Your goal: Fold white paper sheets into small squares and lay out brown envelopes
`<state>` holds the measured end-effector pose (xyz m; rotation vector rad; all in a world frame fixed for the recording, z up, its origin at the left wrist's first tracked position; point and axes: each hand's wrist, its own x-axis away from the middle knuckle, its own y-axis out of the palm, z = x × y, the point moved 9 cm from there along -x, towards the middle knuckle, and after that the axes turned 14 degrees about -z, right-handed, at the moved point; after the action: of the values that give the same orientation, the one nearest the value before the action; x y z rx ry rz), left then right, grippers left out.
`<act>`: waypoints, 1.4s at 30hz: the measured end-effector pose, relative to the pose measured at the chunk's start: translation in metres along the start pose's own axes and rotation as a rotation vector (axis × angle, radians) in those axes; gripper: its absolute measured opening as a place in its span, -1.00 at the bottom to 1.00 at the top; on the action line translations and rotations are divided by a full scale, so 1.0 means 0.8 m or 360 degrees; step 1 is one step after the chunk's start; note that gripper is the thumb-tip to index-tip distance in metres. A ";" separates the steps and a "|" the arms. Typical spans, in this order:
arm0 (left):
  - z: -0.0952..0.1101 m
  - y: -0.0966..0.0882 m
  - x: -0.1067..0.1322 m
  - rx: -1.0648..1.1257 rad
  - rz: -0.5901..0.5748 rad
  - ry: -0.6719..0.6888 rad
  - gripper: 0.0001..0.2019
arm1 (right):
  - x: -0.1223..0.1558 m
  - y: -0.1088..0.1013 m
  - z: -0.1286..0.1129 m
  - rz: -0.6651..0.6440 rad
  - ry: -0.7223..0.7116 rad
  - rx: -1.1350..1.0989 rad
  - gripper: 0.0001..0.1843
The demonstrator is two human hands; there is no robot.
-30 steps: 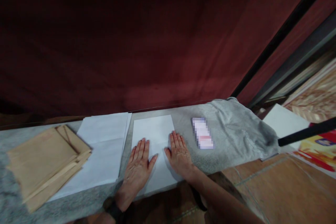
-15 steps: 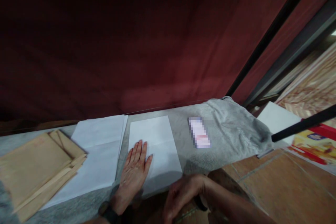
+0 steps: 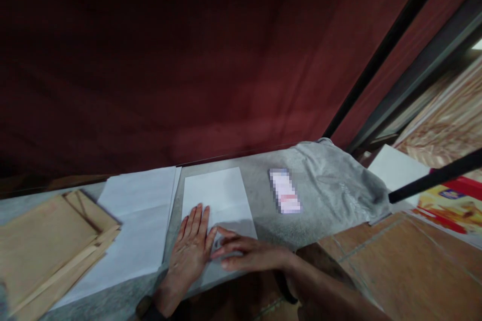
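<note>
My left hand (image 3: 192, 246) lies flat with fingers stretched out on a white sheet of paper (image 3: 214, 185), which has a faint crease across it. My right hand (image 3: 248, 253) reaches over the lower part of the same sheet, its fingers loosely bent and apart, the fingertips close to my left thumb. A small pale curved mark or object (image 3: 218, 244) shows between its fingers; I cannot make out what it is. Left of the sheet lies a stack of white papers (image 3: 139, 200), partly covered by several brown paper envelopes (image 3: 48, 235).
A phone (image 3: 285, 190) with a blurred-out screen lies right of the sheet on a grey cloth (image 3: 331, 180). Beyond is a dark red curtain (image 3: 226, 85). Black bars (image 3: 391, 50), a red and yellow package (image 3: 452, 200) and brown floor tiles (image 3: 414, 261) are at the right.
My right hand has come up from below the sheet's edge, over the paper and beside my left thumb. My left hand stays flat on the sheet.
</note>
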<state>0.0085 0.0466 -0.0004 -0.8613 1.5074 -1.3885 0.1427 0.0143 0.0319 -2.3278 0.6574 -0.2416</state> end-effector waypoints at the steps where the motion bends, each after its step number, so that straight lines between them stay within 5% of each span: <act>1: 0.000 -0.001 0.000 0.0002 0.0002 0.0000 -0.36 | -0.001 -0.007 0.009 -0.0025 0.0034 -0.0144 -0.55; 4: 0.001 -0.004 -0.001 0.0004 -0.0012 -0.0022 -0.36 | -0.005 -0.024 0.059 0.0031 0.0356 -0.0691 -0.33; 7: 0.003 -0.005 -0.003 -0.0008 -0.0033 -0.0042 -0.34 | -0.004 -0.041 0.086 0.0384 0.0560 -0.0618 -0.35; 10: 0.003 -0.007 -0.003 -0.0007 -0.0034 -0.0051 -0.34 | 0.000 -0.042 0.060 0.0612 0.0477 -0.0018 -0.60; 15: 0.002 -0.010 -0.005 0.0015 -0.0033 -0.0067 -0.36 | -0.002 0.003 0.023 0.0449 0.0341 0.0772 -0.37; 29: 0.022 -0.005 -0.011 0.0071 -0.0104 -0.0035 -0.40 | -0.006 -0.004 0.041 0.0634 0.0642 0.0906 -0.34; 34: 0.017 -0.005 -0.010 0.0056 -0.0123 -0.0011 -0.40 | 0.002 -0.008 0.017 0.0250 0.0335 0.0312 -0.39; 37: 0.014 -0.002 -0.010 0.0046 -0.0113 -0.0018 -0.42 | 0.005 -0.002 -0.019 -0.0361 0.0007 -0.0496 -0.57; 38: 0.013 -0.001 -0.010 0.0043 -0.0107 -0.0032 -0.42 | 0.010 0.008 -0.035 -0.0707 -0.0098 -0.0753 -0.53; 39: 0.013 0.000 -0.010 0.0043 -0.0104 -0.0044 -0.42 | 0.014 0.007 -0.041 -0.0843 -0.0122 -0.0911 -0.45; 40: 0.012 0.000 -0.010 0.0045 -0.0104 -0.0053 -0.42 | 0.014 -0.001 -0.036 -0.0789 -0.0072 -0.0966 -0.40; 42: 0.013 0.000 -0.011 0.0060 -0.0118 -0.0053 -0.42 | 0.009 -0.034 0.002 -0.0264 0.0193 -0.0691 -0.42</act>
<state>0.0216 0.0507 0.0009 -0.9205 1.4322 -1.4448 0.1600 0.0288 0.0492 -2.8078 0.6232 -0.3458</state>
